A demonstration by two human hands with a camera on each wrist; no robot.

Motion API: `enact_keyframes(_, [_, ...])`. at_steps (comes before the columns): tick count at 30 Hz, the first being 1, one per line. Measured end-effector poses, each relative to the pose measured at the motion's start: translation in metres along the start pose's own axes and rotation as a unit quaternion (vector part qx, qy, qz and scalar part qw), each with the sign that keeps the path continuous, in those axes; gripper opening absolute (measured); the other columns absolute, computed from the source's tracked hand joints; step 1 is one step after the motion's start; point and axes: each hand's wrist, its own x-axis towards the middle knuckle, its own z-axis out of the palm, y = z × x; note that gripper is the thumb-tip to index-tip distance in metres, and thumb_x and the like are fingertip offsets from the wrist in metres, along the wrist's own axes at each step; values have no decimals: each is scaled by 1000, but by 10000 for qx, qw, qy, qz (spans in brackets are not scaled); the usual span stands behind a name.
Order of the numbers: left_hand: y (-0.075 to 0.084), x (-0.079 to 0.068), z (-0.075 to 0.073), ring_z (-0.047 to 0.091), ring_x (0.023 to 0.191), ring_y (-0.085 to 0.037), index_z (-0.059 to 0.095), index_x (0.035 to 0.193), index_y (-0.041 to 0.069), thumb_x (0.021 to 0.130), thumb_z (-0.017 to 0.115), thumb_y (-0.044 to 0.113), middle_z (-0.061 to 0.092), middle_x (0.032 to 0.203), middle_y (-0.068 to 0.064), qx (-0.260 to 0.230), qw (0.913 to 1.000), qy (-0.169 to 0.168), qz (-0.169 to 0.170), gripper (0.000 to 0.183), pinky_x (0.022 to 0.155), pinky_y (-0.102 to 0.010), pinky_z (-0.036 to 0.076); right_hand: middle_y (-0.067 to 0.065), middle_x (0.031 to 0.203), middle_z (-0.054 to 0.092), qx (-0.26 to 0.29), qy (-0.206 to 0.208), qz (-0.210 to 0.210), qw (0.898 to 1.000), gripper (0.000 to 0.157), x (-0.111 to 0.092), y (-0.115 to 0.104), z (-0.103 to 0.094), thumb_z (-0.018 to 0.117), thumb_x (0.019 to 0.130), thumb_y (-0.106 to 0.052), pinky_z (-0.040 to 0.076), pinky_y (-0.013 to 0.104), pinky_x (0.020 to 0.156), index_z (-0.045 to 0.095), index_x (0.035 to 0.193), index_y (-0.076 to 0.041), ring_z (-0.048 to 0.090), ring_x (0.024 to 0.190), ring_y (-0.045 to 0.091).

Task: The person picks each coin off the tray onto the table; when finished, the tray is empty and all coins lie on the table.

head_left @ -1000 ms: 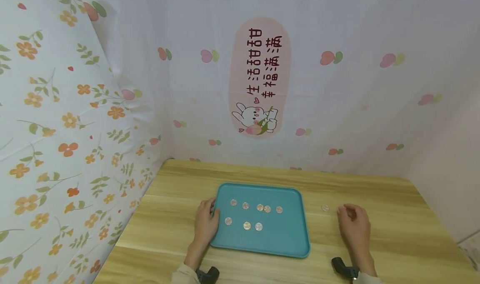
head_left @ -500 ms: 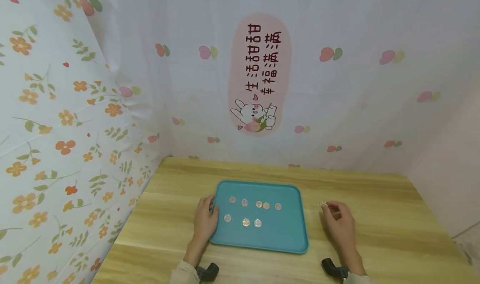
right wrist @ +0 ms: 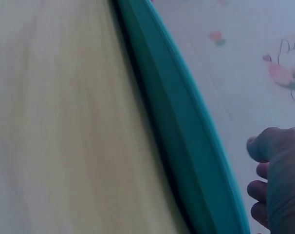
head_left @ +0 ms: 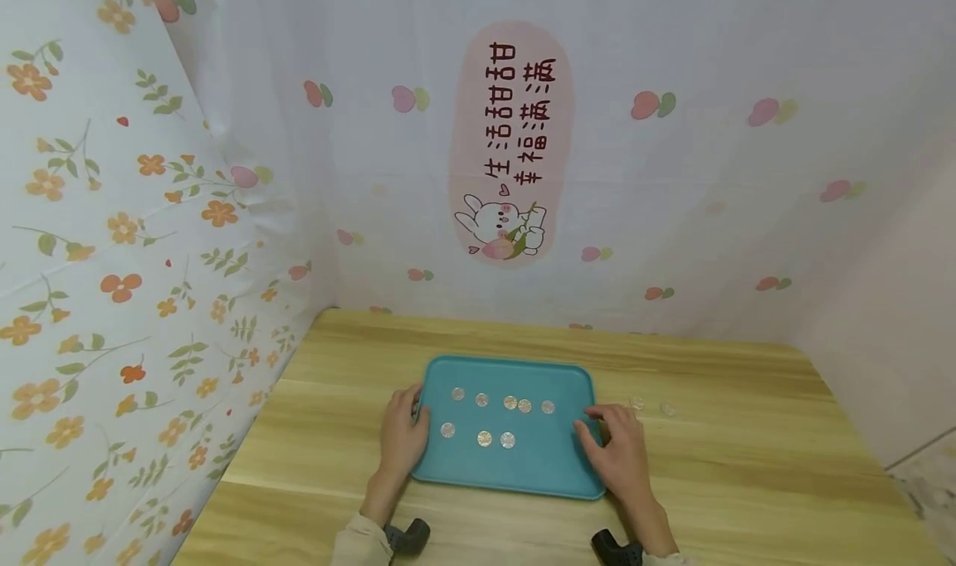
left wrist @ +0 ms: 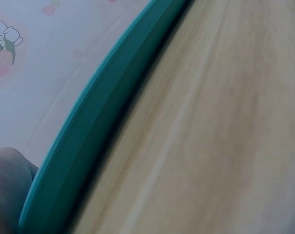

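A blue rectangular tray lies on the table, bearing several small round coin-like discs, some gold-toned and some silvery. My left hand grips the tray's left edge, thumb on the inner side of the rim and fingers outside. The left wrist view has the thumb right at the rim. Over the tray's right edge is my right hand, thumb and fingers apart with nothing between them. In the right wrist view its fingers are loosely bent beside the rim.
Two pale discs, one nearer the tray and one farther right, lie on the wooden table. A white printed cloth hangs behind the table, and a flowered cloth hangs at the left.
My right hand has moved left, past the loose discs, to the tray's right edge; a second disc now shows on the table. My left hand has stayed at the tray.
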Motion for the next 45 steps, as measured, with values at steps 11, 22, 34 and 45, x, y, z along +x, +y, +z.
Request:
enact_keyframes(11, [5,2,2,59,98,-25,59,132,-2,93,61,6,62,110,-15,-34,10000,-6,-23,40,86,-42,49,-1,93,68,-550,-894,-847,9909,23,1,-39,24,85,73,-18,40,42,81,73,93,-14,57,94,22])
enact_keyframes(22, [2,2,1,60,97,-25,60,131,-1,92,62,6,62,109,-15,14,10000,92,26,39,84,-42,49,-4,98,67,-388,-1806,-377,9821,21,-1,-66,52,80,81,-24,47,43,81,75,100,-16,60,95,18])
enact_keyframes(34, [2,-1,2,59,96,-23,61,130,-1,92,63,6,63,108,-14,58,9999,133,-38,38,84,-41,50,-8,93,62,-103,-1730,-432,9839,15,-2,-62,58,82,79,-17,44,38,80,74,92,-20,52,88,10])
enact_keyframes(45, [2,0,3,58,96,-23,60,131,-1,92,62,5,62,107,-14,49,9999,127,-70,39,83,-40,49,-7,96,60,381,-2288,189,9726,18,1,-61,55,81,81,-17,41,42,86,69,95,-19,54,96,14])
